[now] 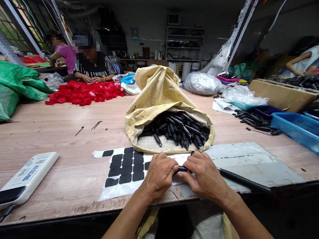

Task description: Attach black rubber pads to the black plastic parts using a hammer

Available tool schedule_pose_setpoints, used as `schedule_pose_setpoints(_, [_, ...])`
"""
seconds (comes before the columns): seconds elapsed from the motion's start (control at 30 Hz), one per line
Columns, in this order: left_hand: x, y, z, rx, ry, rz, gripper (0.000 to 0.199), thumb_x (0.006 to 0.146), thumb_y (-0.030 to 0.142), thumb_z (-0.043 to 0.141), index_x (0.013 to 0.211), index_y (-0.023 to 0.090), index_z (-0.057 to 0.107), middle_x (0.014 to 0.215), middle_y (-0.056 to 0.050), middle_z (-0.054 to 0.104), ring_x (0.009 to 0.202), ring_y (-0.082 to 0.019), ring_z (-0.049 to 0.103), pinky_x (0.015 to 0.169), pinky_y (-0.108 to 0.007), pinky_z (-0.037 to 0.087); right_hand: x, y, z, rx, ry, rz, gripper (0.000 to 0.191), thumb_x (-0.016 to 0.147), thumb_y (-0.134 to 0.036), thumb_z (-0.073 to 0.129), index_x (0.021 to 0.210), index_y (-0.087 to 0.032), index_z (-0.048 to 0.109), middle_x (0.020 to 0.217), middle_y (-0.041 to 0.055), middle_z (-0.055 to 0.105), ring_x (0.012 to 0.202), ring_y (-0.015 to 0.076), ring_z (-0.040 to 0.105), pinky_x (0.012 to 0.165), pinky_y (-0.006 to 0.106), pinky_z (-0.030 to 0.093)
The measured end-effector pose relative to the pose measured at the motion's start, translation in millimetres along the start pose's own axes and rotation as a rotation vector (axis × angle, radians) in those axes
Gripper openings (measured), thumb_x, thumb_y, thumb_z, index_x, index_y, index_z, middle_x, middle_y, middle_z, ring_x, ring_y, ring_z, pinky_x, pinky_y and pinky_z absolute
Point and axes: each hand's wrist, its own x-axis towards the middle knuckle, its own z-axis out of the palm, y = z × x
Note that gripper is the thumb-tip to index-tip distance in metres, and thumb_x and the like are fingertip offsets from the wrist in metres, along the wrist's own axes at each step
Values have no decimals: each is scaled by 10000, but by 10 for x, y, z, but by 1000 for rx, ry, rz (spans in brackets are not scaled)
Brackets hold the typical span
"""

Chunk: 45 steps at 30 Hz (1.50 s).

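Observation:
My left hand (161, 171) grips one end of a short black tube-shaped piece (181, 168) with closed fingers. My right hand (205, 172) is closed around the other end, so the two hands nearly meet above the table edge. A long dark rod (244, 179) comes out from beneath my right hand and slants to the right; whether the hand holds it is hidden. Just beyond my hands lies a yellowish woven sack (160, 97), its mouth facing me, full of similar black pieces (176, 127). Partly under my left hand is a white sheet with black rounded-square stickers (127, 168).
A power bank-like white device (33, 177) with a cable lies left. Red pieces (84, 92) are heaped before a co-worker (94, 62). Green sacks (2, 87) stand far left. At right are a grey sheet (251, 163), a blue basket (304, 130) and loose black parts (255, 121).

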Motion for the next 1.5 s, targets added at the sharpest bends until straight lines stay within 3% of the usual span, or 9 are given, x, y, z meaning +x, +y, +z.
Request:
schedule_pose_setpoints(0.27, [20, -11, 12, 44, -2, -12, 243, 979, 214, 476, 827, 184, 663, 785, -15, 684, 840, -198, 515, 803, -376, 326, -10, 13, 145, 106, 46, -4, 258, 934, -259, 603, 694, -182, 548, 745, 37, 591, 825, 196, 452, 788, 362, 318])
schedule_pose_setpoints(0.57, [8, -4, -12, 0, -56, -57, 349, 1043, 297, 406, 797, 197, 634, 790, 5, 677, 848, -192, 512, 820, -373, 327, -27, 71, 23, 159, 15, -9, 183, 894, -354, 685, 793, -211, 633, 774, 20, 613, 828, 199, 480, 771, 355, 336])
schedule_pose_setpoints(0.77, [13, 3, -41, -13, -91, -78, 392, 1057, 340, 381, 779, 197, 618, 781, 9, 667, 846, -189, 507, 814, -371, 331, -177, 314, -81, 147, 150, 36, 138, 860, -334, 700, 941, -228, 667, 811, 20, 625, 835, 206, 520, 778, 356, 368])
schedule_pose_setpoints(1.03, [29, -32, -16, -10, -81, -65, 371, 1044, 330, 402, 770, 198, 615, 765, 0, 662, 837, -195, 520, 811, -376, 349, -437, 661, -49, -119, 213, 196, 124, 871, -313, 659, 969, -237, 664, 871, 29, 648, 868, 225, 544, 801, 363, 391])
schedule_pose_setpoints(1.13, [9, 54, -84, -38, -62, -56, 327, 1029, 296, 428, 796, 200, 636, 779, -10, 676, 838, -202, 525, 809, -379, 359, -470, 669, 18, -141, 215, 221, 102, 896, -308, 623, 954, -229, 653, 872, 33, 644, 861, 218, 560, 790, 350, 404])
schedule_pose_setpoints(1.23, [-116, 304, -199, -120, -55, -42, 167, 980, 275, 530, 894, 205, 655, 846, -22, 688, 851, -201, 548, 793, -357, 389, -472, 658, 44, -141, 207, 229, 108, 914, -311, 598, 964, -227, 646, 879, 31, 642, 863, 209, 580, 785, 337, 410])
schedule_pose_setpoints(1.37, [-437, 650, -131, -230, -275, 47, 58, 916, 275, 626, 947, 231, 647, 908, -19, 686, 842, -182, 610, 732, -303, 433, -471, 657, 47, -150, 208, 232, 118, 921, -316, 590, 980, -228, 642, 892, 30, 642, 884, 208, 593, 796, 333, 407])
schedule_pose_setpoints(1.43, [-615, 690, 71, -194, -428, 62, 71, 884, 296, 654, 926, 238, 652, 905, -21, 694, 810, -193, 639, 678, -303, 435, -473, 659, 51, -152, 213, 225, 117, 920, -311, 590, 983, -226, 641, 889, 30, 640, 888, 208, 594, 800, 333, 405])
schedule_pose_setpoints(1.5, [-777, 627, 331, -84, -517, -37, 87, 843, 284, 662, 912, 233, 651, 921, -42, 706, 791, -229, 663, 639, -321, 431, -476, 658, 55, -153, 218, 220, 116, 920, -309, 591, 983, -225, 640, 889, 32, 641, 887, 208, 594, 801, 333, 404])
